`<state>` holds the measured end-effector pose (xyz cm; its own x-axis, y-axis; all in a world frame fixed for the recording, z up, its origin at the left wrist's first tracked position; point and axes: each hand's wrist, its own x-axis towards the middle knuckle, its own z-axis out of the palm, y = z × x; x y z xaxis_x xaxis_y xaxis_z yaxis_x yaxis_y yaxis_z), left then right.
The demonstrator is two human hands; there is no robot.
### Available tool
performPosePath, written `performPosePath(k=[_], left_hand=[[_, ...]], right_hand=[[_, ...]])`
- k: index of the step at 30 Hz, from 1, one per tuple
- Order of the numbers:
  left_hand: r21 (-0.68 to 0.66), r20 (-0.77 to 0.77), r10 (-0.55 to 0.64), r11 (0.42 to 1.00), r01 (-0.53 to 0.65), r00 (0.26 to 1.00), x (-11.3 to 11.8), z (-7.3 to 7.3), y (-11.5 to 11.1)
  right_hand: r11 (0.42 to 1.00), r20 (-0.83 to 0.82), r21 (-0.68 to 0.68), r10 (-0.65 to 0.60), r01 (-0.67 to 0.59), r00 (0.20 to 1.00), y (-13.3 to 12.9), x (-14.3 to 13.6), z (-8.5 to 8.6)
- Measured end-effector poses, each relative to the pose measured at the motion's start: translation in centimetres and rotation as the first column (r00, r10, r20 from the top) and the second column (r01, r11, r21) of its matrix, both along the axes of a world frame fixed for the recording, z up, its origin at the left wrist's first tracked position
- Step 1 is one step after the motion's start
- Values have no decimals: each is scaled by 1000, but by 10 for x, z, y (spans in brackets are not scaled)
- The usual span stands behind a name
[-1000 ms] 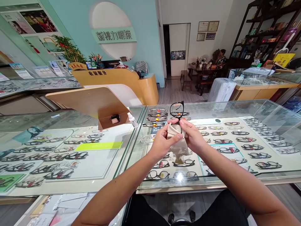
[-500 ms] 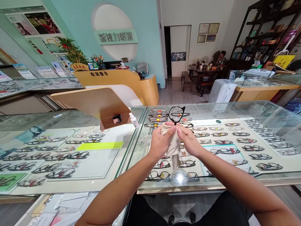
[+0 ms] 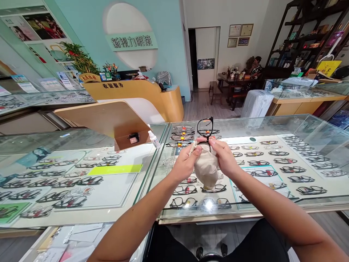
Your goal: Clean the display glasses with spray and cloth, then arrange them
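Note:
A black-framed pair of eyeglasses (image 3: 205, 127) is held on end above the glass counter, one lens pointing up and away from me. Around its lower lens is a cream cleaning cloth (image 3: 206, 168), which hangs down between my hands and hides part of that lens. My left hand (image 3: 188, 160) pinches the cloth against the lower lens, fingers closed. My right hand (image 3: 223, 154) grips the frame near its middle, thumb and fingers closed on it, beside the cloth.
Under the glass of the display case (image 3: 272, 203) lie rows of eyeglasses. A white spray bottle (image 3: 154, 139) stands on the left counter beside a tilted wooden-backed mirror (image 3: 109, 118). Farther back are a yellow reception desk (image 3: 136, 92) and a person (image 3: 255, 69) at a table.
The cloth has spread and now bulges below my hands, with more of the lower rim showing. My right hand has shifted slightly right, and the glasses have turned a little.

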<state>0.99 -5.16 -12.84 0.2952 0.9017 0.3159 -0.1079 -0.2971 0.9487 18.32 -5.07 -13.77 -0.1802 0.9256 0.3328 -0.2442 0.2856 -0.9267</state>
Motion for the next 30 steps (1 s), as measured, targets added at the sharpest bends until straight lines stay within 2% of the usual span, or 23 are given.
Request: performPosePath(k=[3,5,9,14,20,23,27,30], left_hand=[[-52,10,-63,997,64,998,1,0,0],[-75,27,-42,996,44,999,2,1,0],[-68,62,97,993,-93,993,3,1,0],[-69,99,144,988,-137,985,3,-3,1],[3,64,148,989,-148,987,5,-5,1],[32,27,126,991,-127,992,4,-4,2],[60,-63,32,998,-28,997,1,-1,3],[43,-85,-46,998,50,995,-2,1,3]], right_hand=[[996,-31,-80,24,-27,999,3,1,-4],[999,-1,-12,34,-34,999,3,1,-1],[974,164,220,16,-53,986,-2,0,9],[958,193,278,16,-70,981,-5,-1,13],[967,170,253,-6,-37,985,-3,0,10],[980,133,198,-13,-14,991,0,2,9],[997,88,74,-40,34,995,4,6,5],[999,6,-47,-4,4,1000,7,7,2]])
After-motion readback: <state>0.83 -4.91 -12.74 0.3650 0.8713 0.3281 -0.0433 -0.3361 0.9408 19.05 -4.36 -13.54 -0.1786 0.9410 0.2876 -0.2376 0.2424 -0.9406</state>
